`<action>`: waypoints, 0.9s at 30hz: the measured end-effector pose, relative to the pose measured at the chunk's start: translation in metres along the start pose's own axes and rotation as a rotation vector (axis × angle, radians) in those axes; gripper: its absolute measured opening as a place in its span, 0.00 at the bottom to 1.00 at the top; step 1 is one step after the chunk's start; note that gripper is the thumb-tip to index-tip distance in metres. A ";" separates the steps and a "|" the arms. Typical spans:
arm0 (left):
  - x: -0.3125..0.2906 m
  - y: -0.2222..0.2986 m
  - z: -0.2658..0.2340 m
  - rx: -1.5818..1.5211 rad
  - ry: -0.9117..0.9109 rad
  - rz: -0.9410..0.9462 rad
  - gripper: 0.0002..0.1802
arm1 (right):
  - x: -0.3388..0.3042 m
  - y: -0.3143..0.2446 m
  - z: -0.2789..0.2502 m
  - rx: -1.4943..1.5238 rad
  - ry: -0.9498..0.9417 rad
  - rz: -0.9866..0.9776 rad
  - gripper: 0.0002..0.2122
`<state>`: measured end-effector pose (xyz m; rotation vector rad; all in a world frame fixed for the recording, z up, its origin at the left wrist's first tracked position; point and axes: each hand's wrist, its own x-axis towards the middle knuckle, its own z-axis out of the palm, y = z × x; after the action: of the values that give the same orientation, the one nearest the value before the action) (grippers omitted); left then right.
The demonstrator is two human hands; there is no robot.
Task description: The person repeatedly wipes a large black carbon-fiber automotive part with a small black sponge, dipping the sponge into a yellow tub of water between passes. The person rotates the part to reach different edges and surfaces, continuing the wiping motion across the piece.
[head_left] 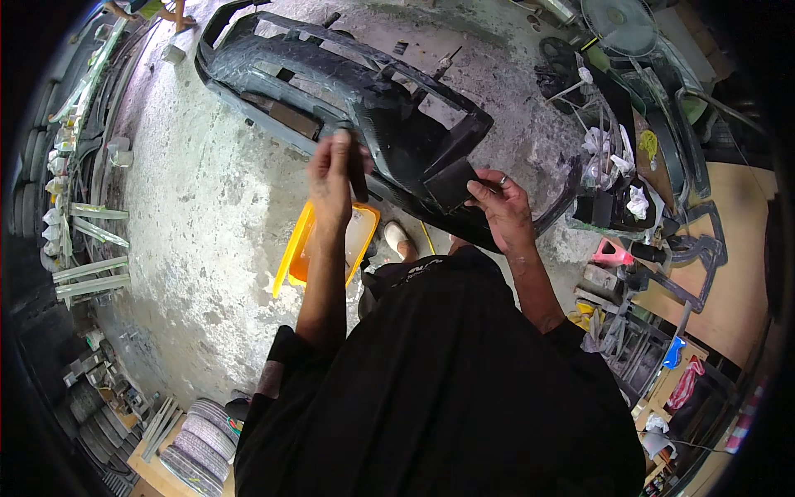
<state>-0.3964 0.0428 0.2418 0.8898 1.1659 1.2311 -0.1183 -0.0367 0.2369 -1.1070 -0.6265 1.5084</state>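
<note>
A black car bumper [286, 60] lies across the floor in front of me, its surface scuffed with grey. My left hand [333, 170] is closed round a dark narrow block [358, 172], slightly blurred, above the bumper's near edge. Between the thumb and fingers of my right hand [503, 207] is a black rectangular sheet of sandpaper [451, 184], held over the bumper's right end. A ring shows on that hand. Below my left hand stands a yellow basin [290, 263] with cloudy water, partly hidden by my forearm.
A standing fan [619, 23] and a cluttered rack [617, 178] occupy the right side. A pink bottle [611, 252] stands near it. Shelving with long strips [93, 277] runs along the left. Large rolls [203, 439] sit at lower left. Another person's foot [178, 16] shows at the top left.
</note>
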 end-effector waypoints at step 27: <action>-0.067 -0.037 0.051 -0.366 -0.419 -0.511 0.22 | -0.011 -0.013 0.021 -0.370 -0.043 -0.087 0.13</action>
<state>-0.3355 -0.0249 0.2286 0.4946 0.7323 0.7549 -0.1313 -0.0405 0.2602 -1.3088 -1.0003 1.3765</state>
